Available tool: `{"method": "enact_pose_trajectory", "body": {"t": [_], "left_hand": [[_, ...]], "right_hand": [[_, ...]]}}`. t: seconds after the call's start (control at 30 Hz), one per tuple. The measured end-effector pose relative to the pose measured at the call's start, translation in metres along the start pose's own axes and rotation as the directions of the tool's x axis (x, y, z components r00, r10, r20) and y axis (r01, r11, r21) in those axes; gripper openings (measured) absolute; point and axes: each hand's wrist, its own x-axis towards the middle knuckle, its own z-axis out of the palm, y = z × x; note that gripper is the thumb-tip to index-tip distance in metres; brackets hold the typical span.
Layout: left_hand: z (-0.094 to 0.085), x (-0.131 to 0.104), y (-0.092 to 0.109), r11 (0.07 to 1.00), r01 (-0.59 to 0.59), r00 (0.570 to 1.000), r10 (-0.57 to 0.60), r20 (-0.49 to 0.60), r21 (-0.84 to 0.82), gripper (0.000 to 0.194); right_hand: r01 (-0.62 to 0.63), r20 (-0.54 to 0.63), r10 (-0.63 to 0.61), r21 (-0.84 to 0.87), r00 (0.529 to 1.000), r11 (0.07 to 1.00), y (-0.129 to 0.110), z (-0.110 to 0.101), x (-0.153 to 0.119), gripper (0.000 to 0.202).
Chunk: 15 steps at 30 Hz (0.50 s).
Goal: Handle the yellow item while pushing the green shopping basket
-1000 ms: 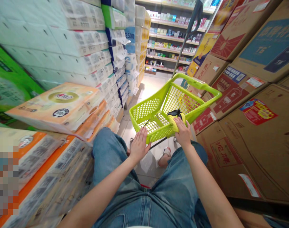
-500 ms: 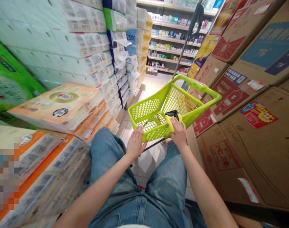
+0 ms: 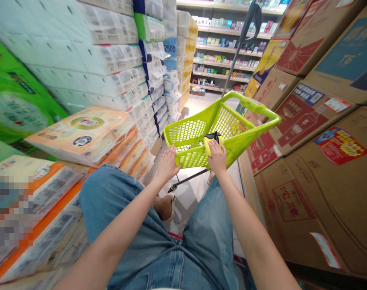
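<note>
A lime-green plastic shopping cart [image 3: 239, 148] with meshed sides stands tilted before my knees. My left hand [image 3: 168, 164] is closed over its near left corner, fingers on top and thumb against the outside. Farther right, my right hand [image 3: 217, 159] presses a yellow cloth [image 3: 207, 146] onto the near rim, fingers bent over it. A black piece [image 3: 213, 135] lies against the cloth on the basket side; I cannot tell what it is.
Tissue packs [image 3: 83, 125] are stacked high on the left. Cardboard cartons [image 3: 319, 193] wall the right side. A dark pole [image 3: 236, 56] rises behind the cart, and shelves of small boxes [image 3: 225, 42] stand at the back. My foot [image 3: 167, 205] is on the tiled floor.
My right hand has slid left along the rim with the yellow cloth. My left hand and the cart's near edge have shifted up slightly. My left knee has swung outward, uncovering a foot.
</note>
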Motion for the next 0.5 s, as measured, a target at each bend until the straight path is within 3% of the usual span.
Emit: {"method": "enact_pose_trajectory", "body": {"t": [0.3,0.5], "left_hand": [[0.004,0.043,-0.016,0.997,0.025,0.990,-0.035,0.139,0.071,0.082],[0.014,0.068,-0.029,0.996,0.036,0.987,-0.047,0.152,0.078,0.083]], "right_hand": [[-0.032,0.055,0.031,0.016,0.998,0.999,-0.001,0.008,0.034,0.060],[-0.063,0.059,0.061,0.028,0.996,0.998,-0.003,0.017,0.053,0.059]]}}
